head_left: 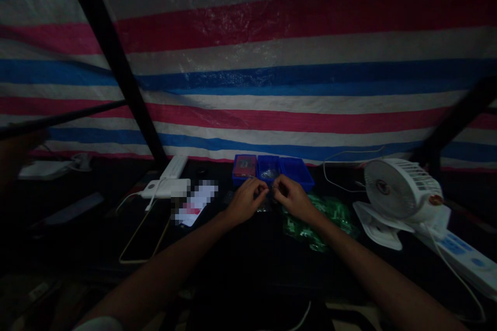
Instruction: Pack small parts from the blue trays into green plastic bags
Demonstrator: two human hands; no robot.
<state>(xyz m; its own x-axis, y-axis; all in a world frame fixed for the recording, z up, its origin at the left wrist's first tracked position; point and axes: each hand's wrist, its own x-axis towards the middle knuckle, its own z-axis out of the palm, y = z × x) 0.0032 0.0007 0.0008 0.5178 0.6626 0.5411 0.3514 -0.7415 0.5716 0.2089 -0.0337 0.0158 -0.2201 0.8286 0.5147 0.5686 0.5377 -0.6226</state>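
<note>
The left hand (245,200) and right hand (294,198) hover close together over a black tabletop (236,269), just in front of three blue plastic trays (297,173) set side by side. The fingertips (262,186) of the left hand curl toward those of the right, and both grips look pressed together in a small pinch, though the dim light makes it hard to tell whether they hold anything. The middle tray has something clear and glinting in it, while the left one holds something reddish. To the right of the hands lies a green plastic bag (320,222), with a white clip-on fan (399,191) beyond it and a white power strip (464,256) at the tabletop's right edge. To the left are a white power bank (166,189) with a cable, a white card (195,202) blurred out, and a phone (145,232) lying flat. A striped red, white and blue tarpaulin (248,46) hangs behind everything.
</note>
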